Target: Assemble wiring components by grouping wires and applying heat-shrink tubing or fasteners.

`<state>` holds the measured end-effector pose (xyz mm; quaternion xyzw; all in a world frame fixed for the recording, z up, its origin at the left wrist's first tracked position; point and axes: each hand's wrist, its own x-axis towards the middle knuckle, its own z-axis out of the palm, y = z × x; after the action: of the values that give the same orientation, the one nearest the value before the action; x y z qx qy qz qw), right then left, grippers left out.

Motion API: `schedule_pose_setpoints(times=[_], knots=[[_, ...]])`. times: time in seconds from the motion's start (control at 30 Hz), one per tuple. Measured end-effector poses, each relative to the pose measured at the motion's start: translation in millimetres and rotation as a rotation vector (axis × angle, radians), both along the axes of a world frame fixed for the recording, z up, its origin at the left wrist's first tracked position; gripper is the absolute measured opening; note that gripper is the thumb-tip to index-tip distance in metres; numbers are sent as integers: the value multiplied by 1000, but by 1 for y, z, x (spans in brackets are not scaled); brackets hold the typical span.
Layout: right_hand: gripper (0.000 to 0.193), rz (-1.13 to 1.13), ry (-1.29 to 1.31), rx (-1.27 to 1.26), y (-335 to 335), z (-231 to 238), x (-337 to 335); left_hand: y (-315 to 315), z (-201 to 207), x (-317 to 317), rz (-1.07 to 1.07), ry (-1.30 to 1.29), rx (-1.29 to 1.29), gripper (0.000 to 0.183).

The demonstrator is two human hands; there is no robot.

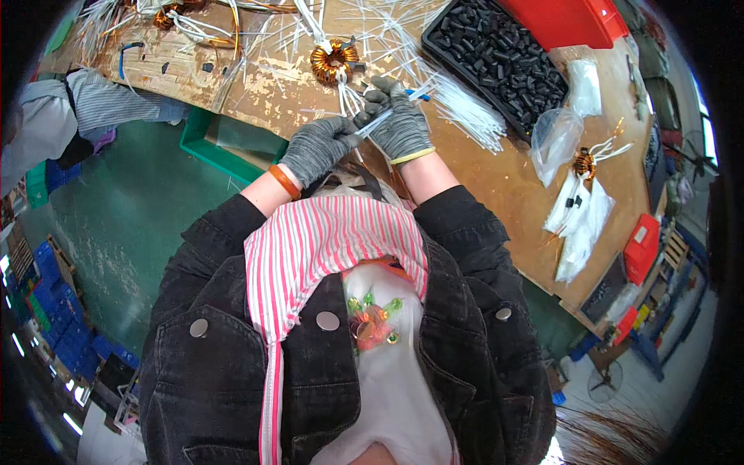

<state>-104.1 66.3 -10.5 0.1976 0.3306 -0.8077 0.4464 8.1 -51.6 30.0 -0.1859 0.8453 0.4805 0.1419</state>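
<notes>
My left hand [316, 147] and my right hand [401, 128], both in grey knitted gloves, are close together at the table's near edge. A white strip [375, 124] runs between them, with the fingers of each hand closed on it. Whether it is one piece or several, I cannot tell. A short blue piece [419, 95] sticks out beside my right fingers; the rest of it is hidden. Just beyond the hands lies a copper-wound ring coil [335, 62], with white-sleeved leads running away from it and toward my fingers.
Thin white strips [469, 112] lie bundled right of my hands. Behind them stands a black tray [496, 66] of small black pieces, next to a red bin [570, 19]. Another coil [584, 163] rests on white plastic at right. A green box [225, 147] sits below the table edge.
</notes>
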Motion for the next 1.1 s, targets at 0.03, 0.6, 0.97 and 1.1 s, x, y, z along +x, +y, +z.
schedule_pose_setpoints(times=[0.03,0.6,0.97,1.1], knots=[[36,-2,0,0,3,-2,0,0,-1,1,-2,0,0,27],[39,514,961,353,15,-46,-12,-7,-19,5,196,49,2,16],[35,17,306,424,37,-27,-33,-26,-41,23,578,104,440,16],[31,410,778,447,27,-45,-12,-21,-44,17,492,38,504,16]])
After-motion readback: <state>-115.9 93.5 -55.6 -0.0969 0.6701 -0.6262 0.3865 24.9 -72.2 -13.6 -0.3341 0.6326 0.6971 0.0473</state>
